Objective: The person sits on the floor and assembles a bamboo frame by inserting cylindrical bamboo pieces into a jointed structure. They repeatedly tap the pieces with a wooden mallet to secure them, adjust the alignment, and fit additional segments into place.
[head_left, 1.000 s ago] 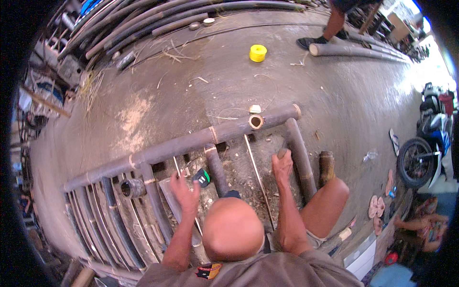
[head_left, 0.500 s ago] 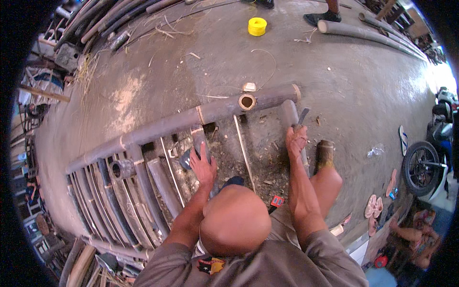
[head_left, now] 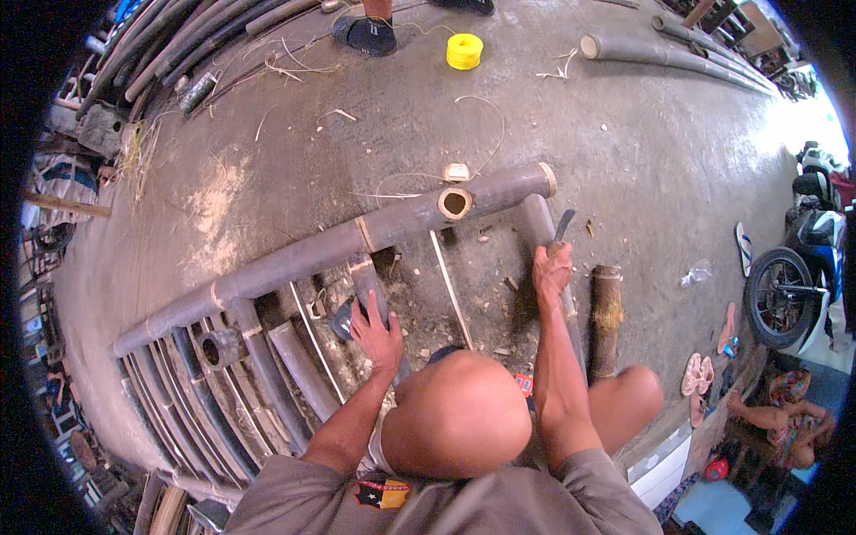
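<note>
Clock directions run from the seated wearer, with twelve straight ahead. Nearest, at eleven o'clock, the left hand (head_left: 378, 337) lies with fingers spread over a bamboo crossbar (head_left: 368, 283). At one o'clock, the right hand (head_left: 552, 269) is closed around one knife (head_left: 565, 223). Its dark curved blade lies beside a second crossbar (head_left: 538, 216); I cannot tell whether they touch. Between one and two o'clock is one short bamboo section (head_left: 606, 308).

A third thick crossbar (head_left: 259, 352), at ten, meets the long beam (head_left: 290, 259), which slants from ten o'clock to just past twelve. At least three thinner poles (head_left: 205, 383) fill the frame's left end, with pale strips too crowded to count.

The frame looks well along but unfinished. One thick bamboo length (head_left: 301, 366) stops short of the beam, one open-ended stub (head_left: 235, 346) shows near it, and the beam's single round hole (head_left: 455, 203), at twelve, has nothing fitted in it. Shavings lie about, too many to count.

Farther off at twelve are one pale block (head_left: 456, 172), then one yellow roll (head_left: 465, 52). Left of the roll is a co-worker's shoe (head_left: 366, 36), with another at the top edge.
</note>
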Tool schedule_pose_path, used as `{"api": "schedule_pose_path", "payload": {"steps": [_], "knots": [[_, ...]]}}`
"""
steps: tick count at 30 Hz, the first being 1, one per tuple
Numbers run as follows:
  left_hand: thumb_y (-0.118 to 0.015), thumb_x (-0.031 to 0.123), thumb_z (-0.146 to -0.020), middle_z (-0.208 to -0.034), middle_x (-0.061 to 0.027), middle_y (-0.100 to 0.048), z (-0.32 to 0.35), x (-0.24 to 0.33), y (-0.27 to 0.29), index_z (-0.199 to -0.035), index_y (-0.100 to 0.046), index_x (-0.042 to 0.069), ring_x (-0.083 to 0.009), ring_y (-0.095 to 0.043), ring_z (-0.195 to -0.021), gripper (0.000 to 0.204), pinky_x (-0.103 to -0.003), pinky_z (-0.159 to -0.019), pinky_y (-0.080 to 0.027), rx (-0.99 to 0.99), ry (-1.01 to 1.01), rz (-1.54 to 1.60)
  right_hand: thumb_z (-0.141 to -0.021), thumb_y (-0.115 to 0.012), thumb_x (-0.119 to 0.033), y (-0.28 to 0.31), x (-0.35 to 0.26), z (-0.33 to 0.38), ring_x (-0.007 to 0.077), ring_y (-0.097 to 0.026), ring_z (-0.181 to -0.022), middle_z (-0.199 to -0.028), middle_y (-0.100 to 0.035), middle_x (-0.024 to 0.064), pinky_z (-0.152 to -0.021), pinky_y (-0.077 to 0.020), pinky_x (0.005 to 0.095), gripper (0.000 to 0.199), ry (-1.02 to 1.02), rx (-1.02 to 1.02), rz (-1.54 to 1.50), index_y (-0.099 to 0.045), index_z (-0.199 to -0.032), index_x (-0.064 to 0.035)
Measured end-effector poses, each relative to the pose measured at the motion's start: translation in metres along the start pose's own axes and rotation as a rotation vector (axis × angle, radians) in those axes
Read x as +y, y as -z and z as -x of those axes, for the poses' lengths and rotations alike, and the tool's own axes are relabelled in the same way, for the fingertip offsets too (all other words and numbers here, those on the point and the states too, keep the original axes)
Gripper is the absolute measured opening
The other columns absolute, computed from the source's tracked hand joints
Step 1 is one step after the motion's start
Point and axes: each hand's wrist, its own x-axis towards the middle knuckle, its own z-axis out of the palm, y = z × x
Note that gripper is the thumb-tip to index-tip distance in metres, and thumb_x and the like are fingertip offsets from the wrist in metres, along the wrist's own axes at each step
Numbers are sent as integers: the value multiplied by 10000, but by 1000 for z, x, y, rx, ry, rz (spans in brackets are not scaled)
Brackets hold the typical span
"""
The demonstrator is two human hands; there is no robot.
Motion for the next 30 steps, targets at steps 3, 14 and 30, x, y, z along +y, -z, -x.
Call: {"api": "schedule_pose_path", "payload": {"steps": [3,14,30], "knots": [[-724,216,-864,-1555,-269,-331,0,4,6,-1557,-417,139,-468,-336,-1417,762,-607,-1168,-244,-28,-40,59,-865,-648,-328,14,-1,-1,539,-661,-966,-981,-681,350,-845,-511,578,456,-60,-123,-45,-569,-1140,27],[-852,479,-723,-1478,-149,-490,-190,134,-24,-1491,-460,122,-352,-429,-1396,934,-597,-1143,-312,-216,-468,-7,-939,-634,-186,95,-105,16,230,-649,-630,-787,-604,102,-568,-544,392,358,-162,-656,-783,-533,-1254,-51],[-855,627,-631,-1313,-149,-637,-218,163,-37,-1377,-542,71,-325,-608,-1241,981,-473,-1076,-447,-444,-505,-96,-891,-593,-137,8,-159,94,189,-569,-507,-727,-578,57,-436,-491,365,285,-682,-805,-1132,-495,-1156,-102]]}}
